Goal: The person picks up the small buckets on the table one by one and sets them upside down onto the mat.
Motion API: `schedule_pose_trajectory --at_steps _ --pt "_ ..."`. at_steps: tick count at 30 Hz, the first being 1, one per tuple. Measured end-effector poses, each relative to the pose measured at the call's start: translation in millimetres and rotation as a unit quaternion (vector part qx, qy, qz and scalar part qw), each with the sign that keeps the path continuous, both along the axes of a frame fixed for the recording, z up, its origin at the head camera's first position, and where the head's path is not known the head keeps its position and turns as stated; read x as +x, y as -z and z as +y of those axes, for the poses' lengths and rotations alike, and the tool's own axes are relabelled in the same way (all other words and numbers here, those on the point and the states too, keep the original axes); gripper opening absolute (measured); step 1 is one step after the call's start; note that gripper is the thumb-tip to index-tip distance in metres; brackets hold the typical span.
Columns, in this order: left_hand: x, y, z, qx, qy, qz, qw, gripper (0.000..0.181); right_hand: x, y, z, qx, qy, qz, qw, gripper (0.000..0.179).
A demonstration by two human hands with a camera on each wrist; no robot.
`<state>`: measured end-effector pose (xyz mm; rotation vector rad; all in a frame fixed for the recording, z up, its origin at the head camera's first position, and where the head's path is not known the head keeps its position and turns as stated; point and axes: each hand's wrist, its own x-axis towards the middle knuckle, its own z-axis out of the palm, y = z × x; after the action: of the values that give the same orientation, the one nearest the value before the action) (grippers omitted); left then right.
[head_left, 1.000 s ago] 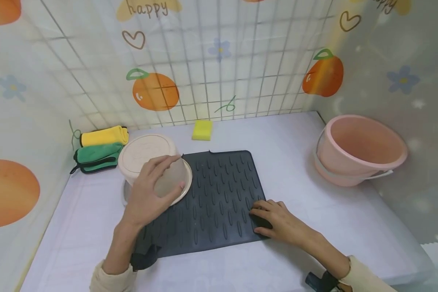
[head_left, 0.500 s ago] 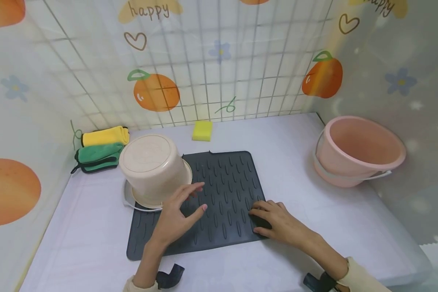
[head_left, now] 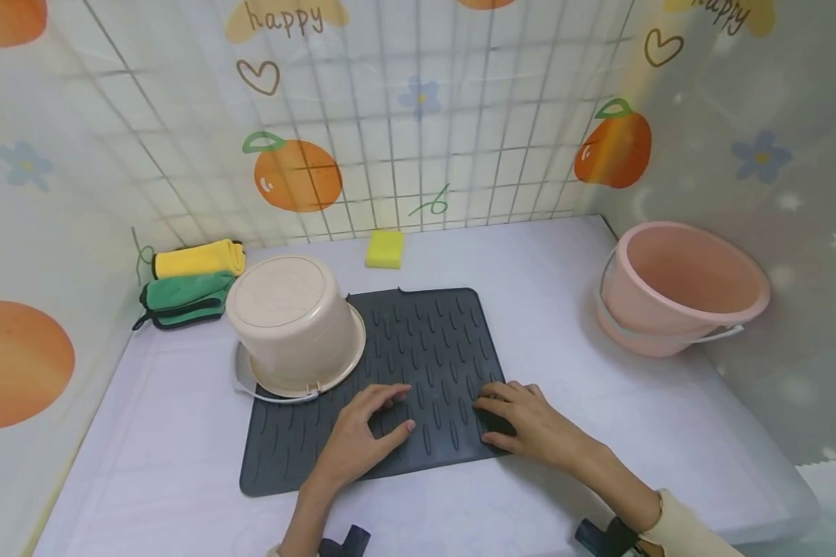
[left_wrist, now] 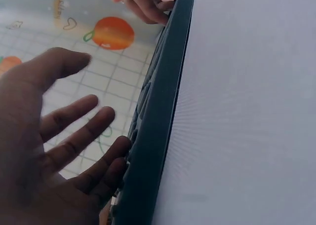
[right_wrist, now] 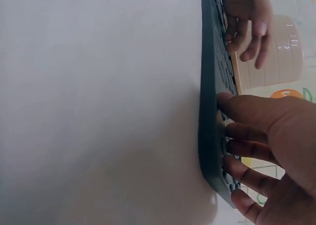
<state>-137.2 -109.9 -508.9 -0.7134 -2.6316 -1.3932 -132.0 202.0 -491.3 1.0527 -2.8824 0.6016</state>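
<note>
A dark grey ridged rubber mat point(head_left: 439, 340) lies on the white table. My left hand point(head_left: 355, 441) is over its front part, thumb and fingers spread apart with nothing between them. In the left wrist view, the lower fingers point(left_wrist: 111, 173) come up to the mat's edge; contact is unclear. My right hand point(head_left: 529, 422) rests on the mat's front right corner, its fingertips and thumb point(right_wrist: 232, 104) touching the ridged top. On the mat's back left part an upside-down beige bucket point(head_left: 292, 325) stands, its handle lying around the rim.
A pink bucket point(head_left: 651, 317) stands upright at the right. Behind the mat lies a yellow sponge point(head_left: 385, 249). Folded yellow point(head_left: 202, 259) and green point(head_left: 188, 298) cloths sit at the back left. A printed curtain point(head_left: 460, 139) hangs behind the table.
My left hand has moved from beside the beige bucket, down and to the right, over the front of the mat. My right hand has stayed at the mat's corner. The bucket stands still.
</note>
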Motion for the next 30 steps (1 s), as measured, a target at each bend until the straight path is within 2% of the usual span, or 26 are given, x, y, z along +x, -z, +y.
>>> schedule_pose_trajectory --at_steps 6,10,16,20,25,30 --pt "0.9 6.2 1.0 -0.03 -0.001 -0.035 0.9989 0.043 1.9 -5.0 2 0.004 0.001 0.02 0.9998 0.044" --pt "1.5 8.5 0.6 -0.053 0.008 -0.038 0.9978 0.037 1.6 -15.3 4 -0.006 0.01 0.061 0.998 0.039" --pt "1.1 9.0 -2.1 -0.057 0.02 -0.022 0.9979 0.037 -6.7 -43.1 12 -0.01 0.045 0.135 0.9898 0.036" --pt "1.0 10.7 -2.9 -0.057 0.026 -0.015 0.9979 0.038 -12.9 -66.0 27 -0.021 0.075 0.156 0.9846 0.035" --pt "1.2 10.7 -3.1 -0.055 0.021 -0.018 0.9981 0.039 -26.6 -92.7 50 -0.058 0.103 0.199 0.9728 0.034" --pt "2.1 11.4 -3.1 -0.057 0.02 -0.025 0.9979 0.039 -35.9 -114.1 76 -0.042 0.149 0.206 0.9661 0.035"
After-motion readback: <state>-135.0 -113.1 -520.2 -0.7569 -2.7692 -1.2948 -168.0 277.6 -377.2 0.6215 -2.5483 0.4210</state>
